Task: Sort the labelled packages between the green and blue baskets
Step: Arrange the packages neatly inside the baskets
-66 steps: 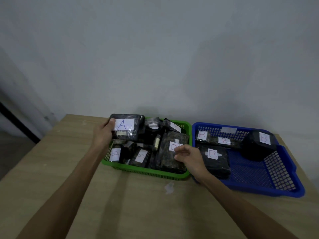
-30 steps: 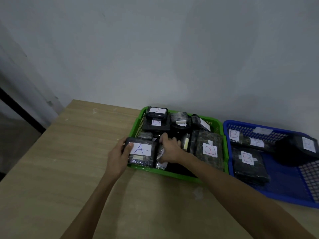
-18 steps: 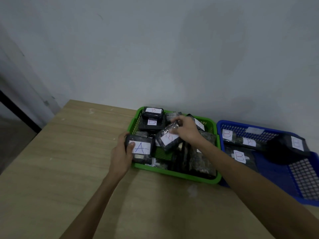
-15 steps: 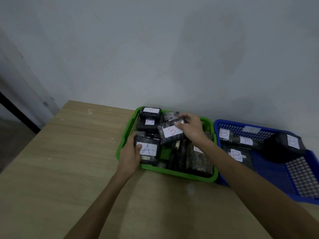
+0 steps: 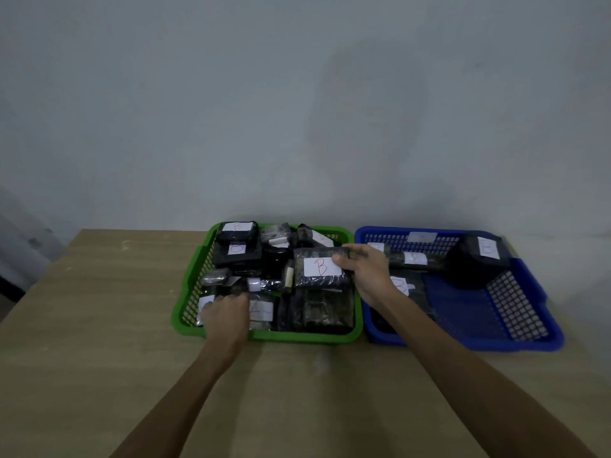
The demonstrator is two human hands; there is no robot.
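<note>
the right hand (image 5: 367, 276) pinches a b-labelled package (image 5: 320, 268) above the green basket (image 5: 185, 312), while the left hand's (image 5: 226, 314) grip inside it cannot be told.

The left hand (image 5: 225, 314) covers the front left of the green basket (image 5: 188, 294), hiding most of the package under it, and its fingertips cannot be made out. The right hand (image 5: 367, 276) and forearm hide part of a package's B label (image 5: 401, 285) in the blue basket (image 5: 542, 312). Both forearms are cut off by the bottom edge.

Both arms outstretched, fingers (image 5: 342, 257) curled
</note>
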